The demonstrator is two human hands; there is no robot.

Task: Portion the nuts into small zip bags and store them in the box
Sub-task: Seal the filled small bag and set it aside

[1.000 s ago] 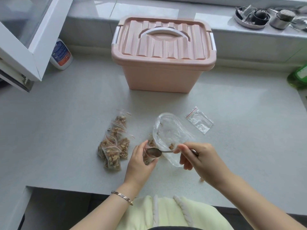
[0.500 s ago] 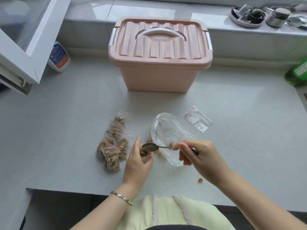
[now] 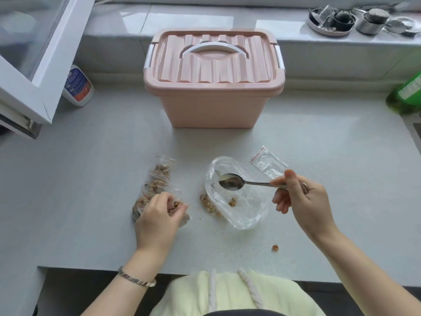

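Person at the grey counter, seen from above. Right hand pinches the handle of a metal spoon, thumb on top, other fingers curled under; spoon bowl hangs over the open mouth of the big clear plastic bag, which lies mid-counter toward the front edge. Spoon bowl looks about empty, maybe crumbs, can't tell. Bag nearly empty too: a few nut bits inside, plus a small clump of walnut pieces at its left edge; in or under the plastic, can't tell.

Left hand is down on the counter left of the big bag, fingers closed around a small zip bag w/ nuts showing between the fingertips. It touches the pile of filled zip bags running away from the hand toward the back. Bracelet on that wrist.

One empty zip bag w/ red strip lies flat just behind the big bag, to its right. A stray nut piece sits near the front edge, under the right forearm.

Pink storage box stands at the back of the counter, centre, lid on, white handle folded flat. White bottle at back left by the window frame, green bottle at the right edge. Metal dishes on the sill behind.
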